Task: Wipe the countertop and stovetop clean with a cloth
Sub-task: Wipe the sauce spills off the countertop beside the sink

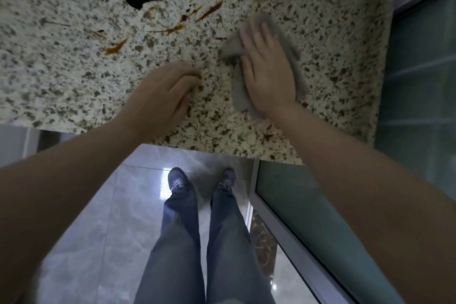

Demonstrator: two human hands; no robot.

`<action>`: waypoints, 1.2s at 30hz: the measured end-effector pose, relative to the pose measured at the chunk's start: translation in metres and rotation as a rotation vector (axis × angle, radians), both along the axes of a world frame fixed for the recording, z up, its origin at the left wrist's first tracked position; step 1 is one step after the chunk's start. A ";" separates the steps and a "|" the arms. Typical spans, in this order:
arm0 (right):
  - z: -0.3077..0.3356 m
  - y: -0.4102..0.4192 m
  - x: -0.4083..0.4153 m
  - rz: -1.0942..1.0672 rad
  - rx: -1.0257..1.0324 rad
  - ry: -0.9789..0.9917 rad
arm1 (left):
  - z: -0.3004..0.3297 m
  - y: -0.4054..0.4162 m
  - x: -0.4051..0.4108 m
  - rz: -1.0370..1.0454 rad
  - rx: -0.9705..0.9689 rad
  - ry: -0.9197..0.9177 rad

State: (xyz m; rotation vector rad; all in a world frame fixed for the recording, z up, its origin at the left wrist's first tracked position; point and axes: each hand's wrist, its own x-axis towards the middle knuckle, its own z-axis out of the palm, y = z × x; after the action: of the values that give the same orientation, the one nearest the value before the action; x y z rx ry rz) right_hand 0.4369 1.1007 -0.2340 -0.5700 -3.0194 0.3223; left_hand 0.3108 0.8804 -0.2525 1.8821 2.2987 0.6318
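A single head-worn wide-angle view looks steeply down from above the person, close over the speckled granite countertop, which fills the upper half. Both forearms reach in from the lower corners, and the lower middle shows the person's legs, shoes and the glossy floor tiles straight below. Wide-angle distortion bends the edges.

a crumpled grey cloth lies flat on the speckled granite countertop, just right of brown sauce streaks smeared across that countertop.
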 end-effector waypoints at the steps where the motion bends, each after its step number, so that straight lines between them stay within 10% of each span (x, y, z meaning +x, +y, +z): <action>1: -0.001 -0.001 -0.009 -0.088 -0.002 0.013 | -0.001 0.000 0.000 0.022 -0.001 -0.017; 11: -0.009 -0.084 0.038 -0.074 -0.029 0.052 | 0.009 -0.001 0.007 0.111 -0.039 -0.109; 18: -0.003 -0.042 0.104 -0.704 0.121 -0.065 | 0.009 0.000 0.007 0.112 0.000 -0.094; 25: -0.001 -0.117 0.007 -0.182 -0.047 -0.020 | 0.002 -0.004 0.004 0.142 -0.027 -0.075; 36: -0.011 0.039 0.101 -0.657 0.106 -0.060 | 0.001 0.000 0.003 0.094 0.022 -0.038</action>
State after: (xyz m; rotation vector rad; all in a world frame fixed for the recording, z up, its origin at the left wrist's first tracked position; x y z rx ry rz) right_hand 0.5376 1.1401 -0.2447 -1.5053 -2.6668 0.1038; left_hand 0.3142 0.8805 -0.2513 1.7633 2.3774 0.7008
